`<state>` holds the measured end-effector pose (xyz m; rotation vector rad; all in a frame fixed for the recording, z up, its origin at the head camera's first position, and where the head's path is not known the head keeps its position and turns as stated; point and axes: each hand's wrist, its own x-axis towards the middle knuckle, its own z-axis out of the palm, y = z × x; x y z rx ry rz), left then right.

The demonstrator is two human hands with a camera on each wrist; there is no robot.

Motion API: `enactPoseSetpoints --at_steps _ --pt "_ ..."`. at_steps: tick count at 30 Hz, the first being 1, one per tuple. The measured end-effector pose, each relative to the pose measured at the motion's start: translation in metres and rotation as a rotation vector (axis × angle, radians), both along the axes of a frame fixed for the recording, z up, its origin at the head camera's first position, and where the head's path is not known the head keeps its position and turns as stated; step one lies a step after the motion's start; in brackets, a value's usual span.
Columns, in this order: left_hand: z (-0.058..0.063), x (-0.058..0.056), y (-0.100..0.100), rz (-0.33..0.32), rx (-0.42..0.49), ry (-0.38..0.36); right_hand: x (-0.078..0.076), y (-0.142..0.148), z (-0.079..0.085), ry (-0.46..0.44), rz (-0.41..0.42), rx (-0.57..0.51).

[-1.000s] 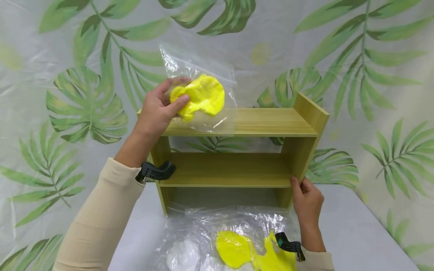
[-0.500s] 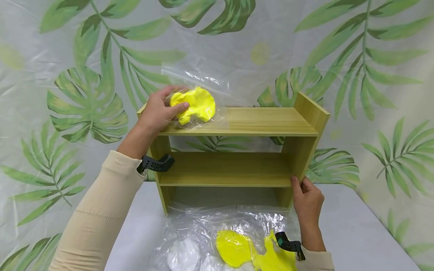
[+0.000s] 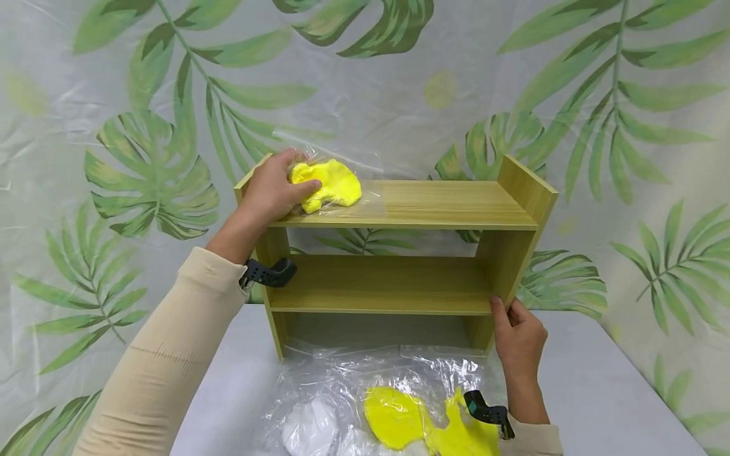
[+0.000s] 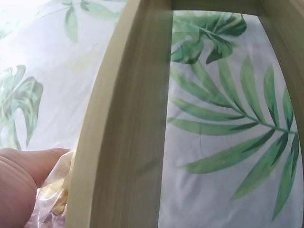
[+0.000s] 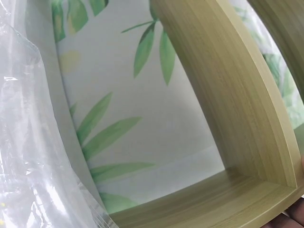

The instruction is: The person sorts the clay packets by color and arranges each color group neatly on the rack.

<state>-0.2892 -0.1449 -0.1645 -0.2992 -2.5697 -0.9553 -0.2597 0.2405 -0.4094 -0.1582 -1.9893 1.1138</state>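
My left hand [image 3: 274,193] pinches a clear zip bag [image 3: 373,201] with a flattened lump of bright yellow clay-like stuff [image 3: 338,183] inside, thumb over the front. The bag lies low over the left part of the top board of a small wooden shelf [image 3: 450,202]. In the left wrist view part of that hand [image 4: 19,185] and the crinkled bag [image 4: 53,197] show behind the shelf edge. On the other side, my right hand [image 3: 520,339] grips the shelf's right side panel [image 3: 516,259] at middle-board height. Its fingertips [image 5: 290,217] peek in at the right wrist view's corner.
In front of the shelf, several clear bags [image 3: 342,373] lie on the pale table [image 3: 582,380]. They hold yellow lumps [image 3: 393,418] and a white lump [image 3: 310,427]. A leaf-patterned sheet [image 3: 399,95] hangs behind.
My left hand has lowered the bag of yellow clay-like stuff from above the shelf to its top board, tilting it flatter. The right hand stays on the side panel.
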Motion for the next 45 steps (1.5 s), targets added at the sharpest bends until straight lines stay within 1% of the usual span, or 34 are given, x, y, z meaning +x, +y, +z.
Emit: enactPoseSetpoints --at_steps 4,10,15,19,23,26,30,33,38,41,45 --pt "0.001 0.000 0.001 0.010 -0.046 0.013 -0.001 0.001 -0.001 0.002 0.000 0.000" --pt "0.004 0.002 0.002 0.032 -0.101 0.021 0.000 0.001 0.000 0.001 0.000 0.004" --pt "0.005 0.003 0.003 0.052 -0.131 0.028 0.000 0.001 -0.001 -0.001 -0.004 0.005" --pt "0.005 0.003 0.006 0.097 -0.160 0.038 -0.001 0.002 -0.002 -0.001 -0.004 -0.002" --pt "0.004 0.003 0.007 0.151 -0.176 0.027 -0.002 0.002 -0.003 -0.004 -0.003 -0.009" --pt "0.003 0.002 0.007 0.174 -0.178 0.033 -0.002 0.003 -0.003 -0.006 0.003 -0.010" --pt "0.001 0.001 0.008 0.186 -0.190 0.089 -0.003 0.003 -0.003 -0.005 0.012 -0.008" --pt "-0.001 0.001 0.008 0.175 -0.205 0.147 -0.003 0.003 -0.003 -0.003 0.011 -0.007" --pt "-0.006 0.001 0.009 0.167 -0.265 0.253 -0.004 0.003 -0.002 0.001 0.008 -0.006" --pt "-0.008 0.004 0.009 0.175 -0.316 0.312 -0.004 0.003 -0.002 0.003 0.014 -0.007" --pt "-0.008 0.011 0.012 0.167 -0.338 0.361 -0.004 0.004 -0.003 0.007 0.022 -0.008"
